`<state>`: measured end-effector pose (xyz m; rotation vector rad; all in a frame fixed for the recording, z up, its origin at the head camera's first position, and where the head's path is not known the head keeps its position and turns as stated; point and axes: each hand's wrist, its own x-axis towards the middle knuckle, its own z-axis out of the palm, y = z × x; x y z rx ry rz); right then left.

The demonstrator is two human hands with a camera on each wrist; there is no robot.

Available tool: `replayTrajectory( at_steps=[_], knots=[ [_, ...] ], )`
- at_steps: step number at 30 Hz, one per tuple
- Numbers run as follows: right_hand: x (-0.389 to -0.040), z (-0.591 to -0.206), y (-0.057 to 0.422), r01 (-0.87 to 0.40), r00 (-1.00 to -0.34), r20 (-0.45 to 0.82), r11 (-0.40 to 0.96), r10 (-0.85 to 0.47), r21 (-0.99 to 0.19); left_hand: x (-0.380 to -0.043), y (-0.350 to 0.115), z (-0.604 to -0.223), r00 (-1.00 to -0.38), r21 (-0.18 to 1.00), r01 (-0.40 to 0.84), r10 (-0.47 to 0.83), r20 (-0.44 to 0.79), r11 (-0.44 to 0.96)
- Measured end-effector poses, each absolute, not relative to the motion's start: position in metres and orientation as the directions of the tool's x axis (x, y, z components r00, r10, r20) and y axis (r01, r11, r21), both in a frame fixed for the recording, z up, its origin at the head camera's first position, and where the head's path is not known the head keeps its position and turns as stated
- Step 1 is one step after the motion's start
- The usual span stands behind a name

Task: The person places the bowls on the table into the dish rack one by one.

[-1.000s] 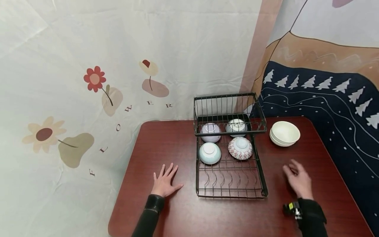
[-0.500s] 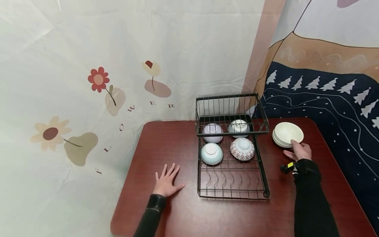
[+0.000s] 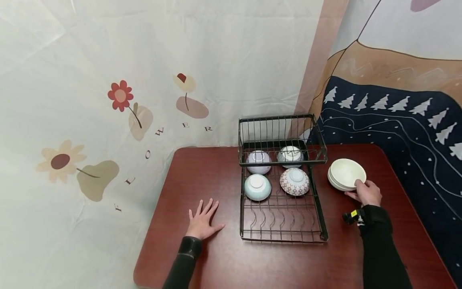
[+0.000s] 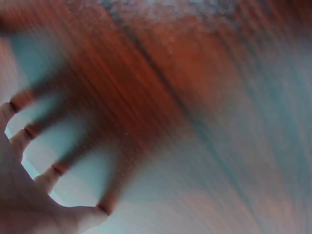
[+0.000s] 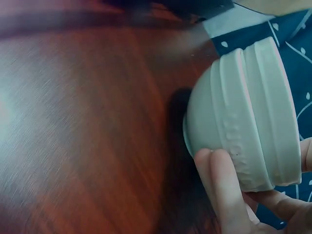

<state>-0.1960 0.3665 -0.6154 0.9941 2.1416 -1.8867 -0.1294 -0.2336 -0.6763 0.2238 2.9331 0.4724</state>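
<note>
The right hand (image 3: pixel 368 195) is clamping the near side of a stack of white bowls (image 3: pixel 347 171), one finger lying over the rim and others pressing the outer wall. The stack is sitting right of the rack (image 3: pixel 274 163); whether its base is touching the table (image 3: pixel 216 263), I cannot tell. The left hand (image 3: pixel 201 224) is resting on the table, fingers spread apart. Between the hands, the rack is holding four upside-down bowls (image 3: pixel 257 189).
</note>
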Motion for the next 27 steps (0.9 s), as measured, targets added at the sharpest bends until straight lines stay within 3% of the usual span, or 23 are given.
replayTrajectory(
  at_steps=[10, 18, 27],
  knots=[
    [-0.159, -0.620, 0.356, 0.508, -0.857, -0.448, 0.273, 0.254, -0.817, -0.128, -0.236, -0.675, -0.974, 0.332, 0.107, 0.166, -0.156, 0.937],
    [-0.125, -0.624, 0.345, 0.483, -0.875, -0.396, 0.454, 0.277, -0.749, -0.126, -0.236, -0.676, -0.974, 0.337, 0.109, 0.168, -0.153, 0.935],
    [-0.122, -0.621, 0.344, 0.479, -0.877, -0.346, 0.666, 0.334, -0.571, -0.129, -0.235, -0.680, -0.972, 0.337, 0.114, 0.176, -0.158, 0.935]
  ],
)
